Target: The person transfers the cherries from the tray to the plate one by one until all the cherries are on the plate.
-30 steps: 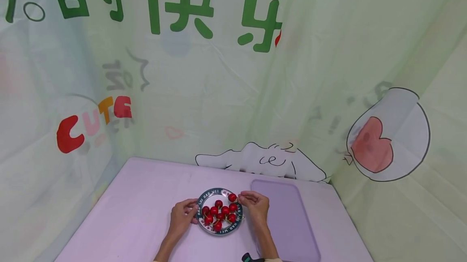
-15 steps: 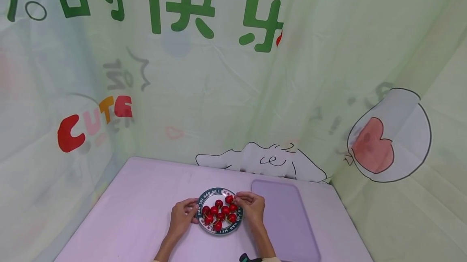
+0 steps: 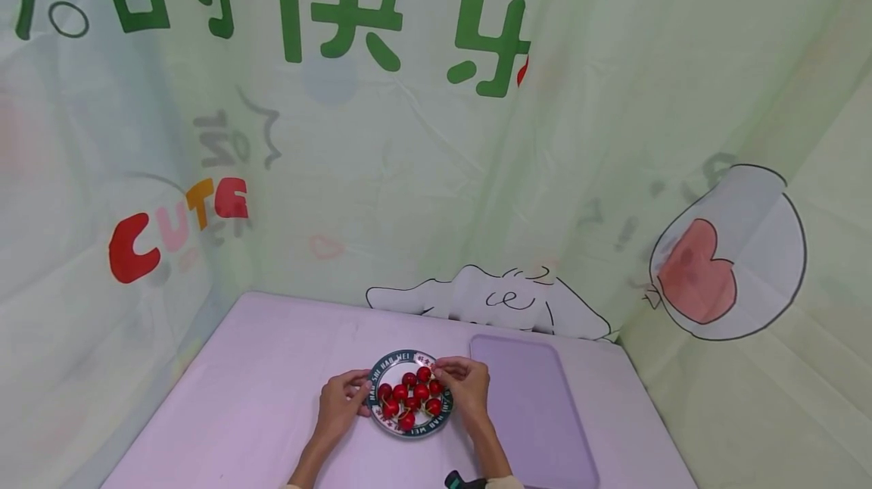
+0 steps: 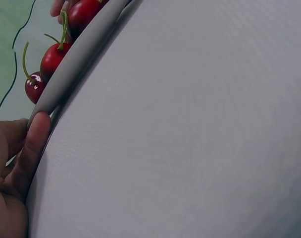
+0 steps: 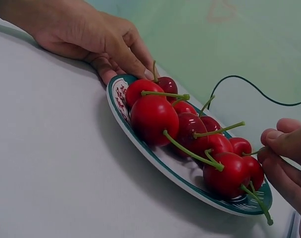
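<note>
A round plate [image 3: 417, 434] with a dark green lettered rim lies on the table, holding several red cherries [image 3: 406, 420] with green stems. My left hand [image 3: 338, 402] grips the plate's left rim between thumb and fingers; the left wrist view shows a finger [image 4: 36, 136] against the rim's outside. At the far right side of the plate, my right hand [image 3: 470, 389] pinches the stem of one cherry [image 5: 240, 146] with thumb and fingertips. That cherry sits among the others, and whether it touches the plate cannot be told.
A flat purple tray [image 3: 538, 413] lies to the right of the plate, partly behind my right forearm. The pale table [image 3: 272, 368] ends at a printed cloth curtain [image 3: 409, 171] at the back and sides.
My right hand has moved left and inward with the pinched cherry, from the plate's right rim to over the other cherries. My left hand stays on the rim.
</note>
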The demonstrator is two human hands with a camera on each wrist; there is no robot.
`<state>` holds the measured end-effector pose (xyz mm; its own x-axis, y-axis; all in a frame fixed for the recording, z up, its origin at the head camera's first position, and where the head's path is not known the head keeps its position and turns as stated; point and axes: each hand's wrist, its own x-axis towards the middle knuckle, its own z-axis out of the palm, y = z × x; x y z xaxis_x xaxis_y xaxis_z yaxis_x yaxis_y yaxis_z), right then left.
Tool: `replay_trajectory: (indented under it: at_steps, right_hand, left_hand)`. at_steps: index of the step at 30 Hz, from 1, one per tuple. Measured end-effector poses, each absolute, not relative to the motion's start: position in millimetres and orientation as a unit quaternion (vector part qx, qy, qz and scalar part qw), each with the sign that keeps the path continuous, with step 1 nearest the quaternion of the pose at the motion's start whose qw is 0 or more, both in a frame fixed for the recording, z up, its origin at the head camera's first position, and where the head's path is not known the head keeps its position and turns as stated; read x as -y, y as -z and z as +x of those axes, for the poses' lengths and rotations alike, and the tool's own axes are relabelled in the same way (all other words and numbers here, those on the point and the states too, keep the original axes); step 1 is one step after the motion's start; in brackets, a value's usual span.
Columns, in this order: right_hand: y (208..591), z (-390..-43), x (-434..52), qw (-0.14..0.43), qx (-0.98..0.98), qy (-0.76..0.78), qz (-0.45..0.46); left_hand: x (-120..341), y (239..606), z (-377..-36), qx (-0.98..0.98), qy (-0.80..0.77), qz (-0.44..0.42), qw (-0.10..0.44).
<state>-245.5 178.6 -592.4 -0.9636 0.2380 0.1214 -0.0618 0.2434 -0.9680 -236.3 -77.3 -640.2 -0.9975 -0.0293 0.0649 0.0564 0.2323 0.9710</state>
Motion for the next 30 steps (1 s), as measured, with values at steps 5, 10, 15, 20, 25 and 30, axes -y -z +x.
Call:
replay_trajectory:
  at_steps: [5, 10, 15, 20, 25, 30]
  right_hand:
    - [595, -246, -179, 0.126, 0.796, -0.59, -0.053]
    - [598, -246, -180, 0.125, 0.802, -0.581, -0.055]
    - [598, -244, -180, 0.128, 0.806, -0.575, -0.051]
    - [596, -239, -181, 0.127, 0.816, -0.561, -0.058]
    - [589, -233, -183, 0.147, 0.819, -0.55, -0.069]
    - [588, -231, -188, 0.184, 0.817, -0.54, -0.077]
  left_hand:
    - [76, 640, -235, 0.784, 0.619, -0.011, 0.038]
    - [76, 641, -236, 0.79, 0.611, -0.017, 0.046]
    - [76, 641, -236, 0.787, 0.615, -0.014, 0.045]
    - [76, 638, -233, 0.787, 0.615, -0.017, 0.041]
    - [76, 636, -231, 0.788, 0.613, -0.017, 0.043]
    - [77, 639, -232, 0.789, 0.612, -0.019, 0.052]
